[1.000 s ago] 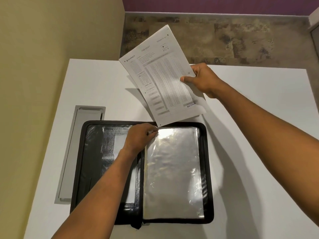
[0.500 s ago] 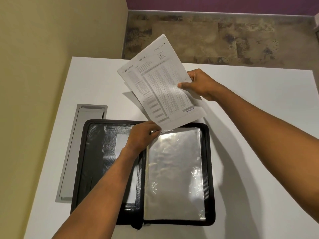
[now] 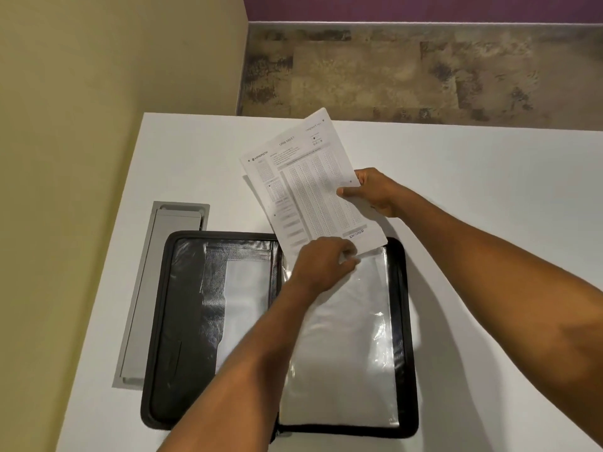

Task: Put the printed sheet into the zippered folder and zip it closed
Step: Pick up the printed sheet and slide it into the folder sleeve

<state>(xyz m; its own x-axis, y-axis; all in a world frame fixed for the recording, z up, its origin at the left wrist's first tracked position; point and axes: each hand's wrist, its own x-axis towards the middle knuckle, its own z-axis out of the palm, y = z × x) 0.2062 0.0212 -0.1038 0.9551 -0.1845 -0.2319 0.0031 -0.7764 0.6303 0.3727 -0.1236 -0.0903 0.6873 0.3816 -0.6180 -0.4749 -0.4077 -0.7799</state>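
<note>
A black zippered folder (image 3: 163,321) lies open flat on the white table (image 3: 489,223). Clear plastic sleeves (image 3: 346,353) fill its right half, and a dark pocket panel covers the left half. My right hand (image 3: 372,190) grips the right edge of the printed sheet (image 3: 306,184), which tilts just above the folder's far edge. Its bottom edge meets the top of the sleeves. My left hand (image 3: 323,262) pinches the top edge of the front sleeve, right under the sheet's lower edge.
A grey metal cable hatch (image 3: 153,288) is set into the table left of the folder. A yellow wall runs along the left side. Beyond the table's far edge is mottled brown floor.
My right hand has brought the sheet down and nearer, so its bottom edge now reaches the sleeve opening. My left hand has shifted slightly right along the sleeve's top edge.
</note>
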